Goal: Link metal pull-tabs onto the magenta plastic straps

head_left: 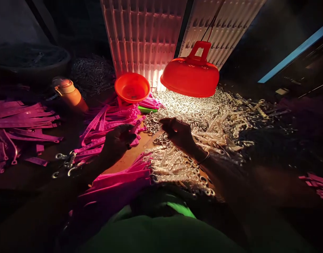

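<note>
My left hand [118,140] is closed on a pink strap [136,125], whose short end sticks out past the fingertips. To its right, my right hand [178,133] has its thumb and fingers pinched together. A thin pale strip [154,137] slants down and left from that pinch and appears held in it. Pink straps [96,130] lie beyond and around my left hand. Silvery rings [182,109] are heaped behind my right hand, and pale strips with ring ends [172,165] lie below it. The two hands are apart.
A red lamp shade [190,79] hangs low over the heap. Behind the straps stands an orange-red bowl [132,88], with an orange bottle [70,94] to its left. More pink straps [21,116] lie far left. Ridged panels [145,38] rise behind. A pink bundle [119,186] lies near my lap.
</note>
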Tool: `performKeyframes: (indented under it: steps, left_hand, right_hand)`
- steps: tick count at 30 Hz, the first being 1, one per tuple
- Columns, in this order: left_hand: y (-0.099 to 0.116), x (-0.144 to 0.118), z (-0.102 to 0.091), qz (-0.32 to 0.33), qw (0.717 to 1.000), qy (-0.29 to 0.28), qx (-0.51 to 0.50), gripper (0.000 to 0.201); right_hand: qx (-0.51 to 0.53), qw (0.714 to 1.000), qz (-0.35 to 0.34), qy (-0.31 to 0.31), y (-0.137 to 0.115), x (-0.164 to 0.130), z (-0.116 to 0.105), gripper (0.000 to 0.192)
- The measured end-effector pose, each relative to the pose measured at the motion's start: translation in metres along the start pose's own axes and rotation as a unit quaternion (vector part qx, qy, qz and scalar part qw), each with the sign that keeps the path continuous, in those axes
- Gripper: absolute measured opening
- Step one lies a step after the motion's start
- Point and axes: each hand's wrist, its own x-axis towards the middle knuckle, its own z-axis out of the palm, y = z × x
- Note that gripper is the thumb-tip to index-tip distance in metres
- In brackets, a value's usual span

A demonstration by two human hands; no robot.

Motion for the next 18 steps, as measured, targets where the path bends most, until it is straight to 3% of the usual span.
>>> performKeyframes:
  steps: [2, 4, 8, 11, 14, 18]
  left_hand:
    - [0.0, -0.004, 0.005, -0.013, 1.0, -0.008, -0.02, 0.043]
    - [-0.007, -0.003, 0.008, -0.057, 0.995, -0.056, -0.065, 0.039]
    - [-0.027, 0.005, 0.007, -0.137, 0.98, -0.131, -0.066, 0.03]
    - [-0.038, 0.007, 0.008, -0.149, 0.979, -0.134, -0.028, 0.027]
    - [-0.045, 0.009, 0.011, -0.133, 0.985, -0.11, -0.022, 0.03]
    - [-0.048, 0.016, 0.008, -0.149, 0.984, -0.092, -0.019, 0.038]
  right_hand:
    - [0.081, 0.994, 0.058, -0.043, -0.015, 0.0, 0.03, 0.026]
    - [0.151, 0.979, 0.112, -0.083, -0.021, 0.0, 0.053, 0.031]
    - [0.224, 0.953, 0.159, -0.129, -0.008, 0.0, 0.073, 0.031]
    - [0.222, 0.945, 0.171, -0.167, 0.012, 0.001, 0.069, 0.03]
    - [0.176, 0.958, 0.178, -0.141, 0.023, -0.001, 0.053, 0.031]
    - [0.094, 0.982, 0.117, -0.114, 0.008, -0.017, 0.015, 0.03]
